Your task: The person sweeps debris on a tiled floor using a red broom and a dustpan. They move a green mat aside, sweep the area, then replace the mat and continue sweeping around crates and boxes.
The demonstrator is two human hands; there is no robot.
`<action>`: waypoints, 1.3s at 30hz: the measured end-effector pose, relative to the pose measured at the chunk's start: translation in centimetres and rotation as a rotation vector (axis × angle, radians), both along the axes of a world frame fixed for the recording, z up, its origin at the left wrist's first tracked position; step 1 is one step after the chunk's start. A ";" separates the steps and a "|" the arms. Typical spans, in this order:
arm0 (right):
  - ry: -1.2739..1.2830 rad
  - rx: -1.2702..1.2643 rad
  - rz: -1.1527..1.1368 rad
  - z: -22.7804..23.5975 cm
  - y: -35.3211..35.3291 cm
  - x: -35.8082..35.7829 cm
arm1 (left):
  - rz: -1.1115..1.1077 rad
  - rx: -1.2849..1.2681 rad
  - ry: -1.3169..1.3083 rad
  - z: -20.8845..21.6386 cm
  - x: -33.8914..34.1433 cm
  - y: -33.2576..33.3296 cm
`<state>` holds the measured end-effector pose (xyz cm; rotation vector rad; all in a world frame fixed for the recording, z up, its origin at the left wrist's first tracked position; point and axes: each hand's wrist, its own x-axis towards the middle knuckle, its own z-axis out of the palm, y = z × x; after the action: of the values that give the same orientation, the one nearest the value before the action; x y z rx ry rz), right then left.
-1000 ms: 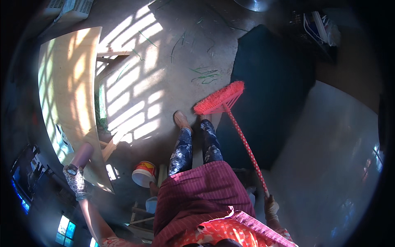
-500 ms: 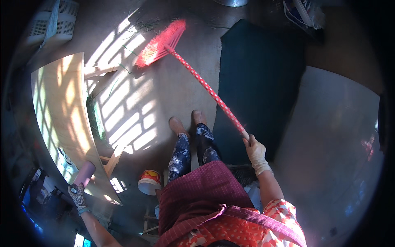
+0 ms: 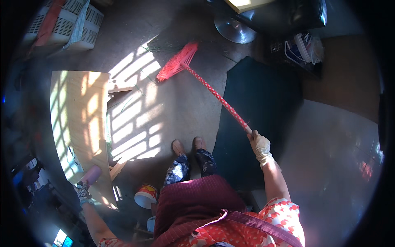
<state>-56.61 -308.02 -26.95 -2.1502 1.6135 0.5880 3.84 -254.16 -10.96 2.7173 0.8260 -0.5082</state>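
Observation:
My right hand (image 3: 261, 147), in a pale glove, is closed round the upper end of a red, white-dotted handle. It belongs to a broom (image 3: 216, 95) whose pink bristle head (image 3: 179, 62) is out ahead on the grey floor, beside some thin green strands (image 3: 158, 45). At the left, my left hand (image 3: 83, 192), in a patterned glove, is closed on the near end of a pinkish-purple cylinder (image 3: 91, 174). The cylinder is over the near part of a light wooden table (image 3: 80, 119); whether it touches the top I cannot tell.
White plastic crates (image 3: 66, 22) stand at the far left. A dark green mat (image 3: 255, 123) lies right of my feet, beside a grey surface (image 3: 325, 164). A round metal base (image 3: 234, 31) and a filled bin (image 3: 296, 51) are beyond. A white bucket (image 3: 145, 196) stands by my legs.
The whole view has tilted up, bringing more of the far floor, crates and metal base into sight. Both hands keep their hold; the broom head stays near the green strands.

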 end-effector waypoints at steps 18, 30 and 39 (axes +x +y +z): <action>0.122 0.017 0.359 1.4 -24.8 9.6 | -0.527 0.994 -0.364 -0.9 -11.6 -5.0; -0.117 -0.069 0.556 3.2 -31.5 33.1 | -0.439 0.508 -0.177 -1.8 -16.3 -16.6; 0.054 0.030 0.878 5.0 -40.5 42.5 | -0.113 0.028 0.072 -2.9 -20.0 -34.4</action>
<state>-14.12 -348.50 -21.94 -2.7773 0.5880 0.8964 -16.16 -288.59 -13.86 2.7979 0.7045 -0.6255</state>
